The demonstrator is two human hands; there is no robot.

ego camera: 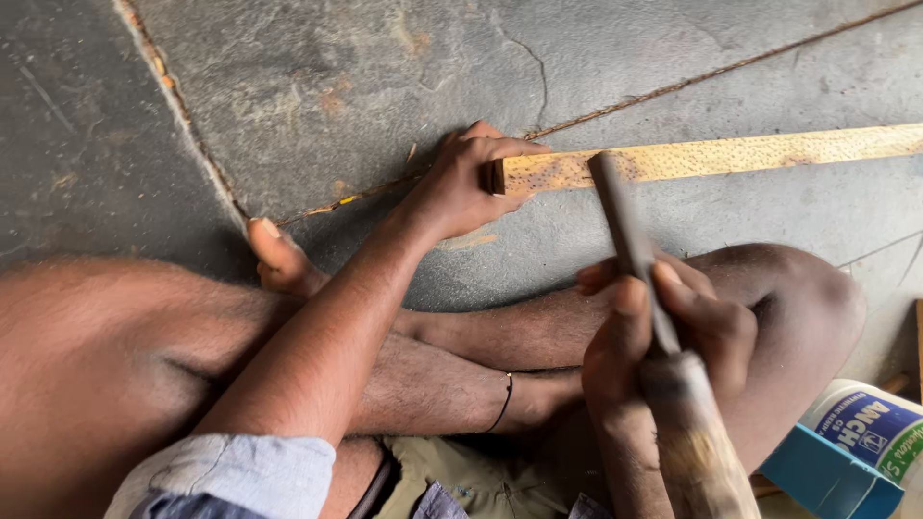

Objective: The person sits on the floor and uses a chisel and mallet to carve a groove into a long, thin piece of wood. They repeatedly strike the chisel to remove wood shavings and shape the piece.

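A long, pale speckled wooden strip (731, 154) lies on the grey stone floor and runs off the right edge. My left hand (461, 187) presses down on its left end, fingers curled over the wood. My right hand (663, 336) grips a chisel-like tool (639, 279) by its worn wooden handle. The tool's dark metal shaft reaches up to the strip, and its tip rests on the wood just right of my left hand.
I sit cross-legged, my bare legs and a foot (279, 255) lying under my arms. A white container with a blue label (865, 432) and a blue box (822, 476) stand at the lower right. Cracks run across the stone floor (317, 77).
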